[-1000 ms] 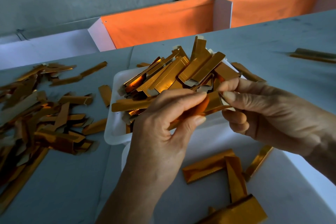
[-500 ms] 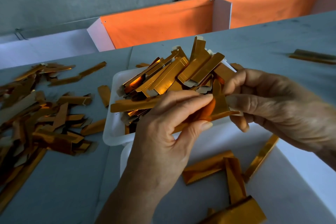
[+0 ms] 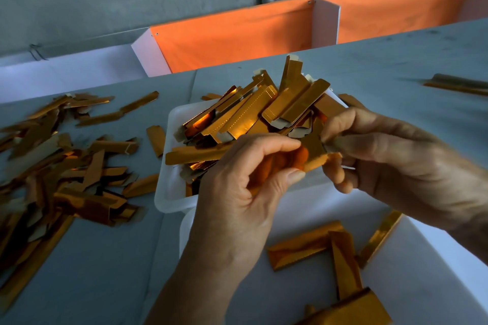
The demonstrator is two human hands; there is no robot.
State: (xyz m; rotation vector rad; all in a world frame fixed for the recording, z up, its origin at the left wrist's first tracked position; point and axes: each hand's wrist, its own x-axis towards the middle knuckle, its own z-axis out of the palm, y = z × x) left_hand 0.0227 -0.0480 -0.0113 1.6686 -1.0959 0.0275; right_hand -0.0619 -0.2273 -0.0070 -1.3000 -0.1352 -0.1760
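While both hands meet in front of the chest, they grip one gold strip (image 3: 313, 152) between them. The left hand (image 3: 237, 192) has its fingers curled over the top of the strip and its thumb pressed underneath. The right hand (image 3: 396, 161) pinches the strip's other end between thumb and forefinger, with its other fingers curled below. The strip hangs in the air between the two sets of fingertips, just above the near rim of the far tray.

That white tray (image 3: 169, 192) lies directly beyond the left hand's knuckles. It is heaped with gold strips (image 3: 264, 113) that cross one another, some poking up past the rim, and there are too many overlapping to count. A second white bin (image 3: 433, 258) sits below the right wrist and beside the left forearm. Four folded gold pieces (image 3: 301, 245) show plainly inside it, one of them leaning on the wall under the right hand, and a small scrap shows at the frame's lower edge.

To the outside of the left hand, a loose scatter of strips (image 3: 66, 166) covers the grey table (image 3: 105, 272), again too many to count. Well beyond the right hand lies a small blurred bundle of strips (image 3: 456, 84), its number unclear. In all there are two containers and one strip in the hands.
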